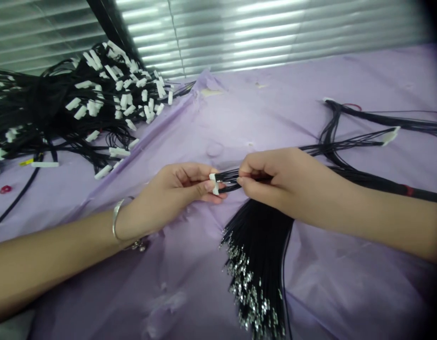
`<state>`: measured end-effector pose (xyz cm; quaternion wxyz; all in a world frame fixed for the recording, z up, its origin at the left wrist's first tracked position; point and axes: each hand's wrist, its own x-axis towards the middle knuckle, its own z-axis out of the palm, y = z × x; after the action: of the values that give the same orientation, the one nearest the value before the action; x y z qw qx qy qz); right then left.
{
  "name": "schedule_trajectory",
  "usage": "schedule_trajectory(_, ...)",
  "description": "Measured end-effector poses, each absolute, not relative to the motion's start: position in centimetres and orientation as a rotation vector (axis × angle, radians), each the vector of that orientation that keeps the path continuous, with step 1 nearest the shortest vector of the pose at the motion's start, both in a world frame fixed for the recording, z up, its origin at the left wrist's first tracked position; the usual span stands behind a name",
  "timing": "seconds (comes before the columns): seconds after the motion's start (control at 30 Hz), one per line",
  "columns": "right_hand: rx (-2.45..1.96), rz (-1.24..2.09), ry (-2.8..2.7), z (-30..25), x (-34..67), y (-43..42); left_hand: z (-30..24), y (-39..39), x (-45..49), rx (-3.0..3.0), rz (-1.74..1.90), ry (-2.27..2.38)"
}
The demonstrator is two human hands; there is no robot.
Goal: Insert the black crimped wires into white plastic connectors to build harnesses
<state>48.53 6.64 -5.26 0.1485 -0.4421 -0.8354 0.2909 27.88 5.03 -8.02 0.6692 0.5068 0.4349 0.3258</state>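
My left hand [184, 183] pinches a small white plug connector [214, 184] between thumb and fingers. Several thin black wires [228, 175] run from the connector's right side toward my right hand [266, 179]. The right thumb and forefinger are closed on a wire close to the connector; its tip is too small to make out clearly. Below the right hand a thick bundle of loose black wires [262, 236] fans out on the table, with shiny metal terminals [253, 288] on its ends.
A large heap of black cables with white connectors [126, 101] lies at the back left. More black wires with a white connector [391, 136] extend along the right side. A purple cover [190, 293] lies wrinkled over the table. Window blinds [218, 33] stand behind.
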Motion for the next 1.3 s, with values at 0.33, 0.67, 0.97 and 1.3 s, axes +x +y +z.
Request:
schedule_trajectory(0.33, -1.284, 0.823, -2.434, -5.48, 48.67, 6.39, -7.93, 5.18, 27.91, 1.118, 0.738, 0.975)
schedule_trajectory(0.67, -1.279, 0.894, -2.417, -5.64, 48.52, 6.34, -7.86, 5.07, 27.96, 1.144, 0.727, 1.027)
schedule_trajectory(0.97, -1.244, 0.834, -2.432, -6.06, 48.31, 6.43, -7.96, 5.28, 27.9, 1.16, 0.705, 0.994)
schedule_trajectory(1.3, -1.253, 0.772, -2.456, -6.11, 48.09, 6.29, -7.96, 5.29, 27.86, 1.164, 0.694, 1.01)
